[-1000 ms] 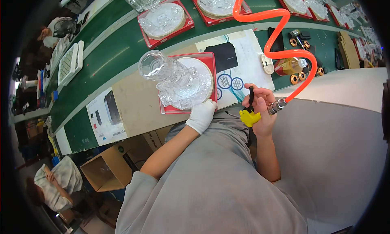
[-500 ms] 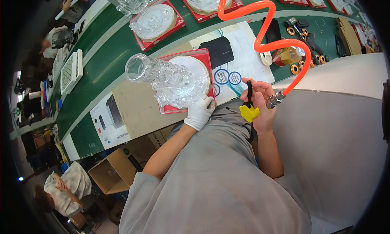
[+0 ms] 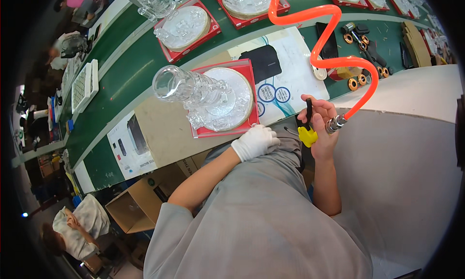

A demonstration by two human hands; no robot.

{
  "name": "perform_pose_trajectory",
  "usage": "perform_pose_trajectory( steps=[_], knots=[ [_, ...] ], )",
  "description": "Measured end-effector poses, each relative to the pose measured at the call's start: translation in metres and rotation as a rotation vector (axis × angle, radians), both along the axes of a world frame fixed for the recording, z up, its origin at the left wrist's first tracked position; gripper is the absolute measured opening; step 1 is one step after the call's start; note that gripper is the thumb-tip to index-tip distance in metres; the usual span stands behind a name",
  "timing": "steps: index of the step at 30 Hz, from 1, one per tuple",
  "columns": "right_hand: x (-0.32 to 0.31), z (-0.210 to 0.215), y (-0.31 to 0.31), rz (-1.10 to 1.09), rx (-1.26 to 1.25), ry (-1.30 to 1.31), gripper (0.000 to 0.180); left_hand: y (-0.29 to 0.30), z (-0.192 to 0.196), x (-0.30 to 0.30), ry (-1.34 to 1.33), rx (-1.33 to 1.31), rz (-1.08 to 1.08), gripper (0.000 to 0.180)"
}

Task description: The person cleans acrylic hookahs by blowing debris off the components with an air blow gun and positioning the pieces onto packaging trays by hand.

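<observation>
Holding a yellow air gun (image 3: 307,137), the right hand (image 3: 323,133) is right of a red tray (image 3: 246,69) bearing glassware (image 3: 193,89); the gloved left hand (image 3: 254,143) is beside the tray's near edge, its grasp unclear.

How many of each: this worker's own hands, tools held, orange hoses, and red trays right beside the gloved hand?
Hands: 2 (left hand gloved, right hand bare)
Yellow-and-black tool: 1
Orange hose: 1
Red tray: 1
Total: 5
</observation>
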State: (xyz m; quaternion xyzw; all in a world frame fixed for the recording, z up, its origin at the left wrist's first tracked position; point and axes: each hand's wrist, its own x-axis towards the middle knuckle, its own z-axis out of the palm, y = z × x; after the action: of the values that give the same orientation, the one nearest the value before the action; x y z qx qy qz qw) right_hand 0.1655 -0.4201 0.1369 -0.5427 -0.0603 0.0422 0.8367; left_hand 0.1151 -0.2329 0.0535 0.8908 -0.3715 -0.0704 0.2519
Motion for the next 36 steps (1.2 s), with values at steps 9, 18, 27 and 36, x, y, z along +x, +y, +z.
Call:
perform_pose_trajectory(
  steps=[9, 18, 27, 36],
  knots=[
    [0.001, 0.013, 0.007, -0.014, -0.051, -0.006, 0.026, -0.005, -0.046, 0.029, -0.237, 0.215, 0.315, 0.011],
    [0.006, 0.017, 0.028, 0.021, -0.034, 0.005, 0.025, 0.063, -0.044, 0.023, -0.203, 0.251, 0.593, 0.012],
    [0.009, 0.014, 0.046, 0.047, -0.006, 0.061, 0.022, 0.280, -0.018, -0.079, -0.022, 0.455, 0.722, 0.012],
    [0.011, 0.001, 0.058, 0.113, 0.078, 0.051, 0.035, 0.363, 0.045, 0.000, -0.244, -0.051, 1.144, 0.026]
  ],
)
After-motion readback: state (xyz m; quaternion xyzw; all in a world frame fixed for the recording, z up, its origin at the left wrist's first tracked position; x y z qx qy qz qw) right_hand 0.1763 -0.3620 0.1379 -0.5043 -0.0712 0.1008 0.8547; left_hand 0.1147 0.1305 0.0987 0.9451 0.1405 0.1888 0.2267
